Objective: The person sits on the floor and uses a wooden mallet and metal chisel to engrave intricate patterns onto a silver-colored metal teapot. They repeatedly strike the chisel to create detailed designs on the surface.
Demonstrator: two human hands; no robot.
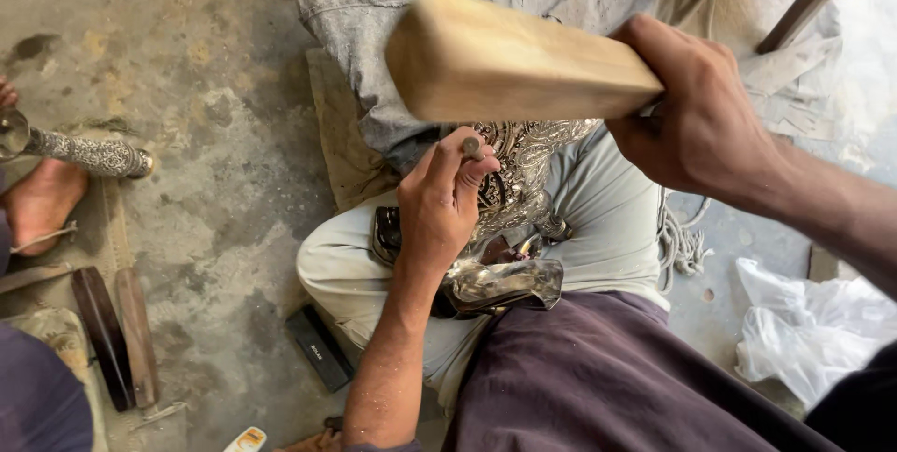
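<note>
Your right hand (696,116) is shut tight around one end of a wooden mallet (509,60). The grip is a full fist, with the fingers wrapped over the wood. Your right arm comes in from the right edge, and the hand is held up high, above your lap. The mallet is a long, pale block. Its long side runs left to right, and its free end points left and tips a little upward.

Your left hand (444,200) is lower, just under the mallet. Its fingers and thumb are pinched around a small metal punch (472,146). Only the round top of the punch shows above your fingers, and it points up toward the mallet. The two are apart, not touching. Your left arm comes up from the bottom edge.

Under your left hand, a shiny metal piece with carved patterns (523,172) lies on your lap, between your knees.

You sit on a gray concrete floor (206,134). A small dark block (318,347) lies on it near your knee. Another person's bare foot (42,200) is at the left edge.
</note>
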